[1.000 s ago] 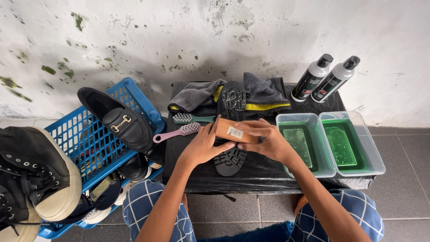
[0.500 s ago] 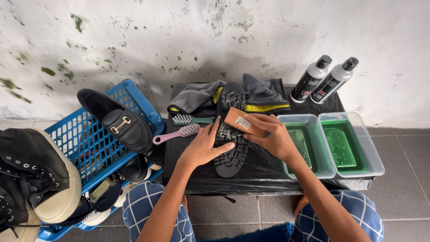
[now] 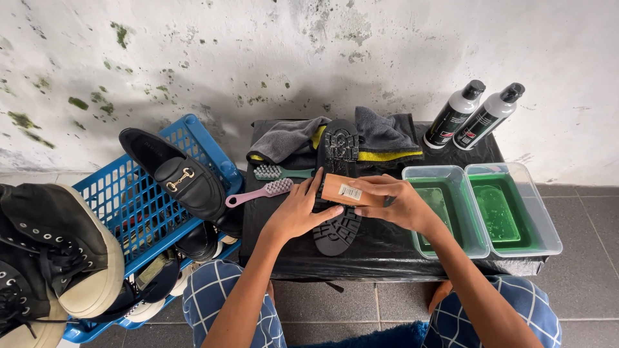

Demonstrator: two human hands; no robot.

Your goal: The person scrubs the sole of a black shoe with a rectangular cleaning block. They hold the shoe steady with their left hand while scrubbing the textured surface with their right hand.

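A black shoe (image 3: 338,154) lies sole-up on a small table covered in black plastic (image 3: 387,248). My left hand (image 3: 298,211) rests on the shoe's left side and holds it down. My right hand (image 3: 394,201) grips a wooden brush (image 3: 342,191) laid across the middle of the sole. The treaded heel end (image 3: 336,237) shows below the brush. Left of the shoe lie a pink brush (image 3: 261,192) and a green brush (image 3: 278,172).
Grey and yellow cloths (image 3: 380,138) lie behind the shoe. Two clear tubs of green liquid (image 3: 512,212) stand on the right, two grey bottles (image 3: 474,115) behind them. A blue crate (image 3: 138,206) at left carries a black loafer (image 3: 177,174); black sneakers (image 3: 48,254) sit at far left.
The brush has travelled along the sole: up toward the toe half a second ago, now back down over the middle. My left hand has stayed on the shoe.
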